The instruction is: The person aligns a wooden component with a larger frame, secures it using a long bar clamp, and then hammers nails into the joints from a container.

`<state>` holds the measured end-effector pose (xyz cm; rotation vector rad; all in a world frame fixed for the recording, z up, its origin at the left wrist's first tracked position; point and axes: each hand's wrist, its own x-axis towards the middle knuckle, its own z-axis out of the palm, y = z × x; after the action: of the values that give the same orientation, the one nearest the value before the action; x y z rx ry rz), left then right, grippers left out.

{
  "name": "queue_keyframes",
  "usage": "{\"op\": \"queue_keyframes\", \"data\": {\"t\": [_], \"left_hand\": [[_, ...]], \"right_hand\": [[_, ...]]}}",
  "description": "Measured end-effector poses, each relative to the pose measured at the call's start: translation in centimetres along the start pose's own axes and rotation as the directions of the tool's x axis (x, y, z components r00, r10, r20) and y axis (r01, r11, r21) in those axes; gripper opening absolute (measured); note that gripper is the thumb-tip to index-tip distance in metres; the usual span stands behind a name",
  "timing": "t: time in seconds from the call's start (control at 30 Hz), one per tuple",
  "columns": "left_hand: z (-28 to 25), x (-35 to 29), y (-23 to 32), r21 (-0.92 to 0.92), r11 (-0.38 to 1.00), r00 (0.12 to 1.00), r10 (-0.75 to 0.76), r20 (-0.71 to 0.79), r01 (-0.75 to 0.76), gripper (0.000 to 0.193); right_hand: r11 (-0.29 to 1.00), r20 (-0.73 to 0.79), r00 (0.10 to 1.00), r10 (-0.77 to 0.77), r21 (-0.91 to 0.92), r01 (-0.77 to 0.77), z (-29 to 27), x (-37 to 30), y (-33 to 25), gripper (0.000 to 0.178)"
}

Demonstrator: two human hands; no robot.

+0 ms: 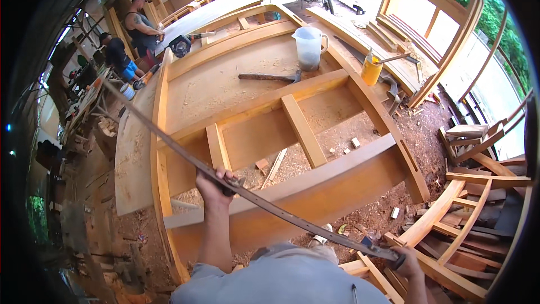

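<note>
While both hands close around it, the long bar clamp (315, 227) slants over the near side of the wooden frame (388, 129). The right hand (409, 262) grips its near end at a dark round fitting, off the frame's near right corner; the left hand (214, 187) wraps it farther along, above the frame's near left part, and the far end juts past the frame's left side. It looks like stiff, worn metal, pierced with holes, probably heavy and inclined to dip at the long free end; a hold nearer mid-length should balance it better. The frame is smooth orange-brown wood with straight crosspieces and a curved, slotted right side. Farther up, within the frame, shavings speckle a flat panel bearing a wooden-handled hammer (264, 77) and a cloudy plastic jug (308, 48); a yellow container (370, 70) stands just right of the frame.
</note>
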<state>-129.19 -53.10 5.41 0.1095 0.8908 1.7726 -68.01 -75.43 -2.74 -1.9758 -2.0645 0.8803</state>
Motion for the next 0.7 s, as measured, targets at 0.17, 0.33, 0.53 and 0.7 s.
{"op": "queue_keyframes", "data": {"t": [0.17,0.33,0.53,0.7], "left_hand": [[6.6,9.1,3.6,0.146,0.985,0.986,-0.110,0.124,0.091,0.045],[10.2,19.8,1.9,0.247,0.958,0.938,-0.215,0.271,0.148,0.037],[13.2,29.3,-1.1,0.490,0.861,0.923,-0.291,0.251,0.138,0.024],[12.5,37.8,-2.2,0.505,0.862,0.915,-0.245,0.320,0.054,0.012]], "right_hand": [[0.981,-0.063,0.995,0.076,0.181,-0.064,4.1,-1.4,-12.1,0.062],[0.531,0.294,0.913,0.283,0.744,-0.405,7.3,-1.3,-19.9,0.052],[0.786,0.093,0.911,0.401,0.476,-0.394,8.0,2.0,-29.4,0.043],[0.824,0.025,0.918,0.396,0.433,-0.367,10.0,5.8,-32.8,0.040]]}}
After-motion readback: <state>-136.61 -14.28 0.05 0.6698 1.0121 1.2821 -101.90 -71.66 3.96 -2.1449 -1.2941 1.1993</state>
